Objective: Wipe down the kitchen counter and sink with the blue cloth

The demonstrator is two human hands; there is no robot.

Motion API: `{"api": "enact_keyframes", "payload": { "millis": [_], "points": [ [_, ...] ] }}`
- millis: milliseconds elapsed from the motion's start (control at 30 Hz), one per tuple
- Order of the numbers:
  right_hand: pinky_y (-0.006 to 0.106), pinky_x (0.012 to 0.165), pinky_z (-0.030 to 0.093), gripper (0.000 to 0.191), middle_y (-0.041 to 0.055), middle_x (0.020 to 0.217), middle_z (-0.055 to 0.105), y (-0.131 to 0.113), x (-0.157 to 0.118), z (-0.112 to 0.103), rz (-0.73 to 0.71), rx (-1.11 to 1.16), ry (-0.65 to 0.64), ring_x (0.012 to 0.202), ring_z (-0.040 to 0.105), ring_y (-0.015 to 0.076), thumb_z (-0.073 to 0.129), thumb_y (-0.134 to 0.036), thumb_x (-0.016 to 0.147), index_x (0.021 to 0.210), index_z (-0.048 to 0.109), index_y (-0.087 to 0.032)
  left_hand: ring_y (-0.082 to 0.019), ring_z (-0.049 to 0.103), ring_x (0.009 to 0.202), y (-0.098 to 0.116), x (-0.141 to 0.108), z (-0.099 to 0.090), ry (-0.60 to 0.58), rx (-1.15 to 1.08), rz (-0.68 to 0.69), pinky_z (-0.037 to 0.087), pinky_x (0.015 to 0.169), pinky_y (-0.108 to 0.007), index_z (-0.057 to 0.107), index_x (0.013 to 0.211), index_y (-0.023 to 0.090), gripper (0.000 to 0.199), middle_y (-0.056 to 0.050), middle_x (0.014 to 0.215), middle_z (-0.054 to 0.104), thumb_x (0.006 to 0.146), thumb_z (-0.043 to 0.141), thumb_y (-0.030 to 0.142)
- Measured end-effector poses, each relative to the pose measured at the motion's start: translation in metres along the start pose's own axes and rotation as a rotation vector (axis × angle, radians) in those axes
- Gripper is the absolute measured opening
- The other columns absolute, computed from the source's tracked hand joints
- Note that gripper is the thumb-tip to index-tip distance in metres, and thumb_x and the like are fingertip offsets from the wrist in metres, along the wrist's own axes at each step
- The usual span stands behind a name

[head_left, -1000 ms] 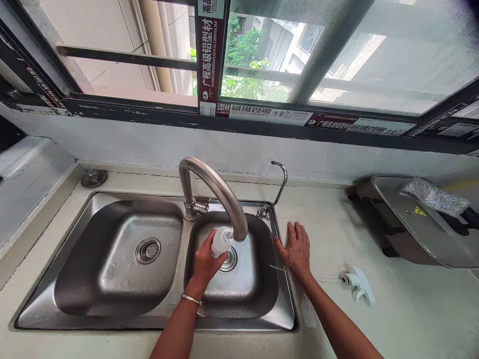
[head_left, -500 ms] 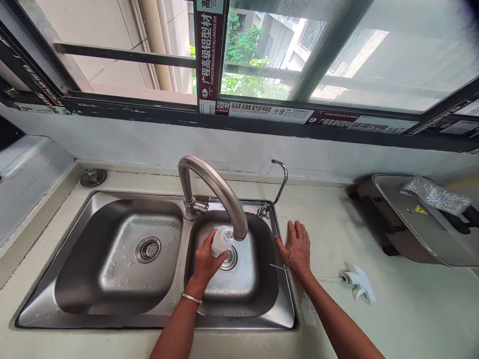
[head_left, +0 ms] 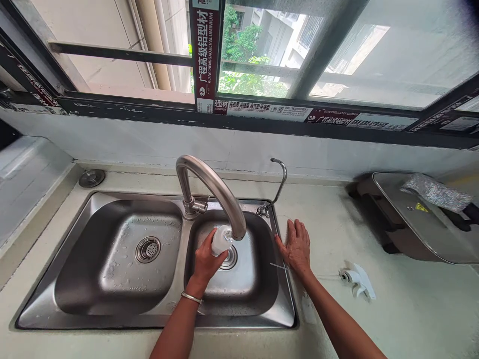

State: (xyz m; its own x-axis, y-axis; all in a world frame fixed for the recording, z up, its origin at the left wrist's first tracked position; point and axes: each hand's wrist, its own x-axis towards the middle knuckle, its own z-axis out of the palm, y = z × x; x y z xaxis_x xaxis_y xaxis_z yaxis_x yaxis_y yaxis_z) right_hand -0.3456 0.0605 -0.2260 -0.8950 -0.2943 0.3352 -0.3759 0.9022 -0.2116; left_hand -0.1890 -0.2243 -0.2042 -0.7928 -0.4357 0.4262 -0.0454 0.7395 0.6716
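My left hand [head_left: 207,255] is wrapped round a whitish translucent bottle [head_left: 220,243], its mouth just under the end of the curved faucet [head_left: 212,180]. Bottle and hand are over the right basin [head_left: 245,294] of the steel sink. Flat on the counter, beside the sink's right rim, lies my right hand [head_left: 297,249] with its fingers stretched out. A thin tube [head_left: 279,266] pokes over the rim by that hand and seems to run under the wrist toward a white spray head [head_left: 357,280] on the counter.
The left basin [head_left: 123,269] has water drops in it. A small hooked tap [head_left: 282,182] stands behind the right basin. At the right, an appliance with a glass lid [head_left: 422,219] bears a silvery cloth [head_left: 437,192]. A round metal drain piece [head_left: 92,178] sits at the back left corner.
The view has shifted very slightly. Both hands and the bottle stay where they were.
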Motion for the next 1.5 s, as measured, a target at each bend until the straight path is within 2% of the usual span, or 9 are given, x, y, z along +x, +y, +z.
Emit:
{"api": "enact_keyframes", "payload": {
  "millis": [900,1500],
  "points": [
    [0.059,0.119,0.032,0.072,0.0230,0.156,0.035,-0.0002,0.0001,-0.0008,0.002,-0.017,-0.005,0.148,0.027,0.0371,0.044,-0.057,0.093,0.148,0.037,-0.010,-0.027,0.077,0.096,-0.0030,-0.0002,-0.0003,0.035,0.008,-0.002,0.067,0.084,-0.036,0.051,0.134,0.019,0.076,-0.011,0.117,0.078,0.066,0.084,0.016],
    [0.060,0.118,0.032,0.072,0.0215,0.157,0.034,0.0017,-0.0012,0.0019,-0.002,-0.016,0.009,0.148,0.026,0.0366,0.045,-0.056,0.093,0.150,0.035,-0.013,-0.026,0.076,0.099,-0.0029,-0.0002,-0.0005,0.024,-0.003,-0.009,0.067,0.085,-0.035,0.051,0.135,0.019,0.071,-0.011,0.118,0.077,0.071,0.081,0.020]
  ]
}}
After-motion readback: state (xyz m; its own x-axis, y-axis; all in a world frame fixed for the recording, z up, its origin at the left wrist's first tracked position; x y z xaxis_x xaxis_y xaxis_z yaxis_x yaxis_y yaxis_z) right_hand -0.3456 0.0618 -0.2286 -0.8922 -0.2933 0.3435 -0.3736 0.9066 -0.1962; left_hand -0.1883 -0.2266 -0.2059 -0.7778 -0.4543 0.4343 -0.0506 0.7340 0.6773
